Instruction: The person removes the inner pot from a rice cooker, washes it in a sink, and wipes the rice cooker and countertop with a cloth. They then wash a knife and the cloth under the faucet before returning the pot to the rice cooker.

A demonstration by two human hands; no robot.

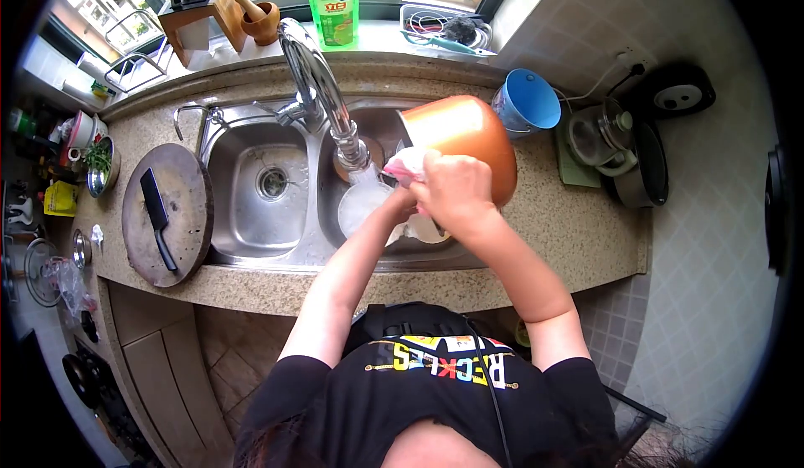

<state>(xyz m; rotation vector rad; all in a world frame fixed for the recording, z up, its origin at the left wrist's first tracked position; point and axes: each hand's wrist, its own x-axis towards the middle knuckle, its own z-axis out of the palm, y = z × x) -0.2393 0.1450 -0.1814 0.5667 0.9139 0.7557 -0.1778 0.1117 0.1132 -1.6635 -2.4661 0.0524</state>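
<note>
A pink-and-white cloth (408, 165) is bunched in my hands above the right sink basin. My right hand (456, 185) is closed around it. Just below, my left hand (404, 203) also grips it, its fingers mostly hidden behind the right hand. Water runs from the chrome faucet (348, 146) into a whitish bowl (362, 207) in the basin. Behind my right hand, a large orange pot (469, 129) lies tilted across the basin's right edge. Part of another pale dish (425, 230) shows beneath my hands.
The left basin (260, 200) has a drain. Left of it, a black cleaver (156, 217) lies on a round chopping board (186, 208). A blue bucket (528, 101) and a glass-lidded pot (641, 171) stand right. A green detergent bottle (335, 12) and knife block (199, 20) line the sill.
</note>
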